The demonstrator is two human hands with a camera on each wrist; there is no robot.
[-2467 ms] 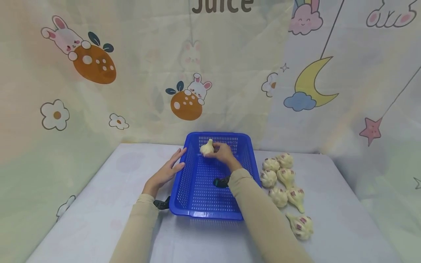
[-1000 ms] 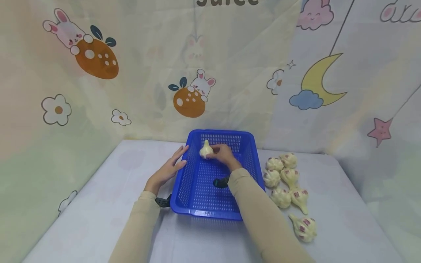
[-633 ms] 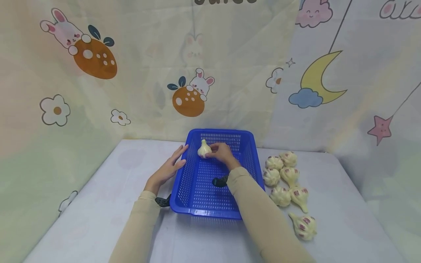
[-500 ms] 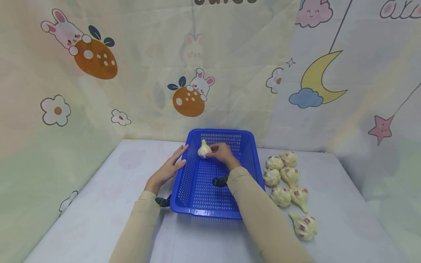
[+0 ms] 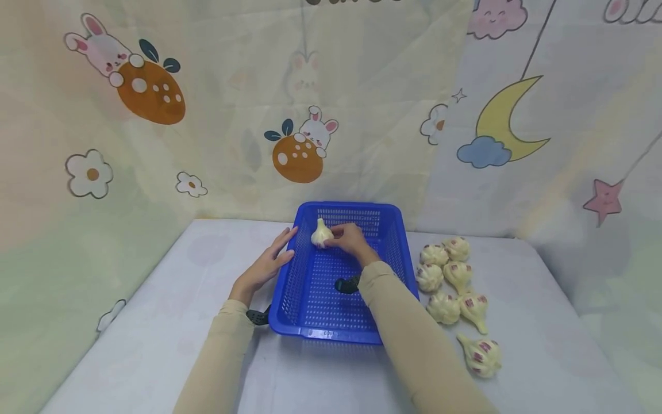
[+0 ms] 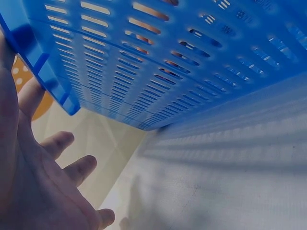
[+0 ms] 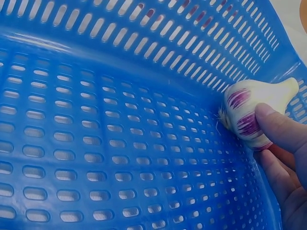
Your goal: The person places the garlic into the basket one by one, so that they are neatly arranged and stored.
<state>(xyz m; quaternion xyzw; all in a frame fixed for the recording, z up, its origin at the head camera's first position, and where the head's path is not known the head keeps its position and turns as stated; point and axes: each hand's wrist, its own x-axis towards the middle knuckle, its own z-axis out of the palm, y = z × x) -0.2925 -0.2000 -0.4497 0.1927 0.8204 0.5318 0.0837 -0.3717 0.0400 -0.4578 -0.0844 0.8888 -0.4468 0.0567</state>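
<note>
Inside the blue plastic basket (image 5: 328, 299): one garlic bulb (image 5: 322, 237), cream with streaky purple patches, plump below, tapering to a blunt stem, wispy roots at its base; it is by the far left corner, though whether it touches the floor cannot be told.
Basket form: rectangular, sloping walls, a smooth turned rim, rows of rounded slots through floor and sides.
Loose garlic bulbs (image 5: 443, 307): seven, knobbly and purple-marked, on the right of the basket, six clustered and one nearer the front.
White cloth (image 5: 150, 345): matt, finely woven, under everything.
Fabric backdrop (image 5: 222, 126): lightly creased, printed with rabbits, flowers and a moon.
Right hand (image 5: 350, 238): reaches over the basket, thumb and fingers clamped on the bulb's side.
Left hand (image 5: 262, 270): outside the left wall, fingers extended and apart, touching the rim.
Beige sleeves (image 5: 414, 339): snug, ending at the wrists.
Since 2.5 seconds ago: the held bulb is closer to the left wall, its stem upright in the head view instead of leaning right; the left hand stays at the rim.
</note>
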